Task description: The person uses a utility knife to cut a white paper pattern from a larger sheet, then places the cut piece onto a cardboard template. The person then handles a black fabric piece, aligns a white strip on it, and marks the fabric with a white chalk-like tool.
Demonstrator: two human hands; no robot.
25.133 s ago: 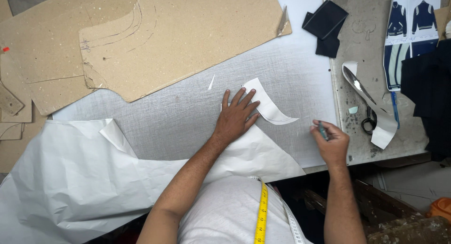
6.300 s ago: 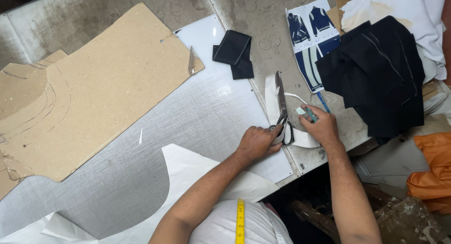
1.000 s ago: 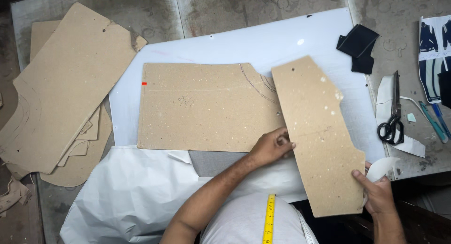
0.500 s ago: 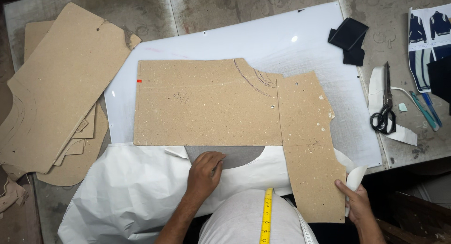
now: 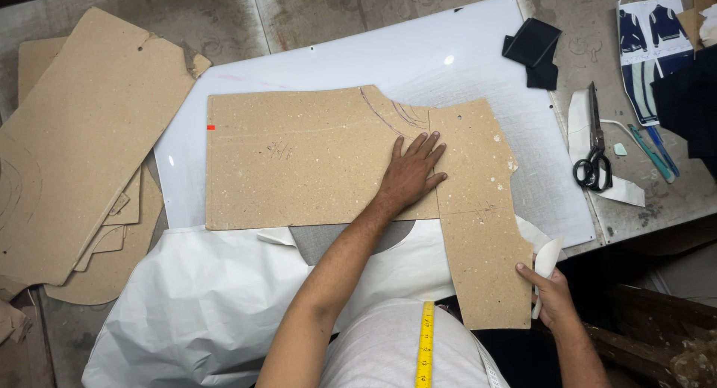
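The left hand (image 5: 412, 173) lies flat, fingers spread, on the big card (image 5: 299, 160). The right hand (image 5: 551, 289) pinches the narrow card (image 5: 478, 209) beside it. Edges meet; nothing is traced yet.

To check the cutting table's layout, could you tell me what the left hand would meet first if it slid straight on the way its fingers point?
The left hand points up and slightly right; likely first the narrower cardboard pattern piece's top edge, then the bare white sheet.

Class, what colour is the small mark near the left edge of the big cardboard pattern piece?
Red mark, on the tan pattern piece; head view.
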